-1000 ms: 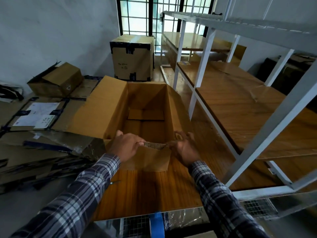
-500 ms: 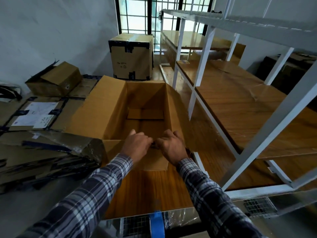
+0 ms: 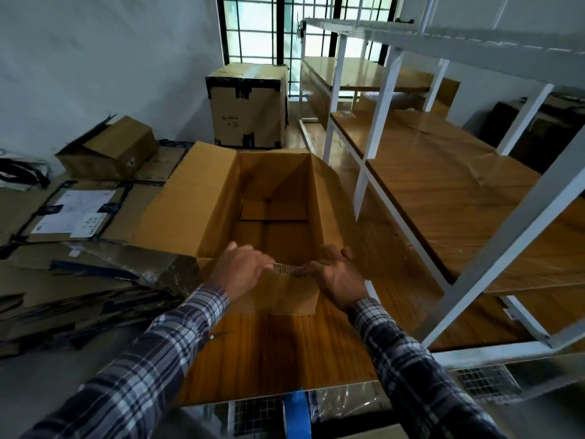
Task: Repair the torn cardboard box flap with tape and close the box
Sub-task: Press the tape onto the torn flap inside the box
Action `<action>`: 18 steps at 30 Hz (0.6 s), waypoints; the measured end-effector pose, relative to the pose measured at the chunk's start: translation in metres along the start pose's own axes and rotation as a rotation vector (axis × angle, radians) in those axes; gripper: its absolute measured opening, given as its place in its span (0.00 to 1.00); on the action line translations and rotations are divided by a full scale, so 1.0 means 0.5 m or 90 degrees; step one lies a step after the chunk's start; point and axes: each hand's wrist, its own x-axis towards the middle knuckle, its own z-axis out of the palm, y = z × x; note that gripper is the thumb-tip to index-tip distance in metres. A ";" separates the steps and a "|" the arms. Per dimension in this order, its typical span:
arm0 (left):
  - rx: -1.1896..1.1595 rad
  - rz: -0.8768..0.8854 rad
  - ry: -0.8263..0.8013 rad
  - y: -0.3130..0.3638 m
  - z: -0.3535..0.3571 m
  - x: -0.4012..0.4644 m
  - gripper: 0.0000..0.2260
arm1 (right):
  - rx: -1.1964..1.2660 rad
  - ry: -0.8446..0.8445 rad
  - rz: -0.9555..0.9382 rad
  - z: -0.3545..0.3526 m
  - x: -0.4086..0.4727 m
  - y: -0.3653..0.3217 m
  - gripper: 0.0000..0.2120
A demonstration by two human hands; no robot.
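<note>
An open brown cardboard box lies on a wooden surface in front of me, its long left flap raised and its inside empty. Its near flap hangs down toward me. My left hand grips the top edge of that near flap from the left. My right hand grips the same edge from the right. Between the two hands the corrugated edge shows. A blue tape roll stands at the bottom edge of the view, close to my body.
A pile of flattened cardboard lies to the left. A small box and a taped box stand further back. A white metal rack with wooden shelves runs along the right side, close to the box.
My hands were close together on the near flap half a second ago. They have moved apart along its top edge, so the corrugated edge shows again.
</note>
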 end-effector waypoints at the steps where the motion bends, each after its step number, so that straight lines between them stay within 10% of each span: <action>1: 0.003 -0.006 0.007 -0.004 0.001 -0.003 0.10 | 0.005 -0.015 0.007 0.002 0.003 -0.001 0.14; 18: -0.046 -0.015 -0.006 -0.075 0.002 -0.014 0.09 | -0.033 -0.118 -0.022 -0.016 -0.010 0.039 0.26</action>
